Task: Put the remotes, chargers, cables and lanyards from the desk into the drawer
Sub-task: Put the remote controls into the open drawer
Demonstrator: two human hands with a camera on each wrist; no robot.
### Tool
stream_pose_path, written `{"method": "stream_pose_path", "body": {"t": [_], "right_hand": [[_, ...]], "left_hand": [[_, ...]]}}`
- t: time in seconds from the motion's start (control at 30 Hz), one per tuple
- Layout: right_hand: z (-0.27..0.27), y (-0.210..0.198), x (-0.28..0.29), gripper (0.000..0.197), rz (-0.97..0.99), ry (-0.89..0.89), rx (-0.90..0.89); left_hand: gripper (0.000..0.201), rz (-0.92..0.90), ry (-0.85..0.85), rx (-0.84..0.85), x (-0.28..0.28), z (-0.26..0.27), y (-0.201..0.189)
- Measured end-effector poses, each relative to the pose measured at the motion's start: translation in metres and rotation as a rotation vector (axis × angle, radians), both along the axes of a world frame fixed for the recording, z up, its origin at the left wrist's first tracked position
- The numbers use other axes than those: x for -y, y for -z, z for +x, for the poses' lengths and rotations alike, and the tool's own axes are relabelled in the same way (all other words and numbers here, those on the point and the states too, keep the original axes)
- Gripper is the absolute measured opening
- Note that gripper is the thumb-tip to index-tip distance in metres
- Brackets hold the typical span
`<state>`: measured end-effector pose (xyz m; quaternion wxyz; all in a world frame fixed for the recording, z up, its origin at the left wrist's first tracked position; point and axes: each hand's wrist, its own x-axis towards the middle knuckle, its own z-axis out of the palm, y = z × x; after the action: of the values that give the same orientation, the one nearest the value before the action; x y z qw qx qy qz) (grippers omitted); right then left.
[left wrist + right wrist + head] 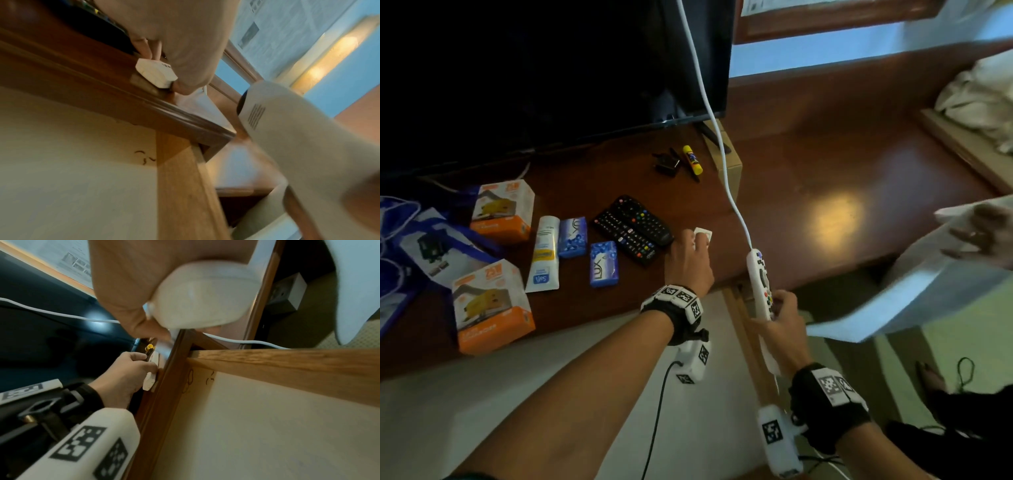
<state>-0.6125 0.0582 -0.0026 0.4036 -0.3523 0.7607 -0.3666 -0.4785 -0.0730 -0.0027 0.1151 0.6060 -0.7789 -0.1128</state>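
My left hand [697,240] grips a small white charger [703,234] lying on the brown desk [592,301] near its front edge; the left wrist view shows fingers [147,47] and thumb pinching the white charger [156,73]. My right hand [779,305] holds a long white remote [760,284] upright over the right side of the open drawer [551,394]. From the right wrist, the white remote [201,301] fills the palm. Two black remotes [633,229] lie side by side left of my left hand. A black charger [666,164] sits farther back.
A white cable [709,102] hangs from above down to the remote's top. A glue stick [692,158], two orange boxes [493,305], a lotion tube [544,253] and soap packs [604,263] crowd the desk. The dark TV [551,68] stands behind. Another person's hand [983,236] is at right.
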Motion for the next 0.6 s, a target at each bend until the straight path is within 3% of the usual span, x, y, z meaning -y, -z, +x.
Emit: {"method": "stream_pose_path", "body": {"t": [0.07, 0.2, 0.33, 0.47, 0.6], "right_hand": [[0.003, 0.001, -0.010, 0.056, 0.020, -0.018, 0.061], [0.018, 0.004, -0.029, 0.031, 0.046, -0.024, 0.150], [0.035, 0.018, -0.046, 0.036, 0.129, -0.038, 0.195], [0.050, 0.034, -0.053, 0.034, 0.264, -0.150, 0.193], [0.059, 0.058, -0.050, 0.040, 0.452, -0.202, 0.167]], "left_hand": [[0.047, 0.031, -0.068, -0.093, -0.011, 0.003, -0.002], [0.052, 0.088, -0.124, -0.353, -0.054, 0.016, 0.000], [0.055, 0.139, -0.114, -0.488, -0.106, 0.040, 0.009], [0.052, 0.240, -0.140, -0.438, -0.144, 0.064, 0.034], [0.050, 0.353, -0.093, -0.279, -0.165, 0.082, 0.067]]}}
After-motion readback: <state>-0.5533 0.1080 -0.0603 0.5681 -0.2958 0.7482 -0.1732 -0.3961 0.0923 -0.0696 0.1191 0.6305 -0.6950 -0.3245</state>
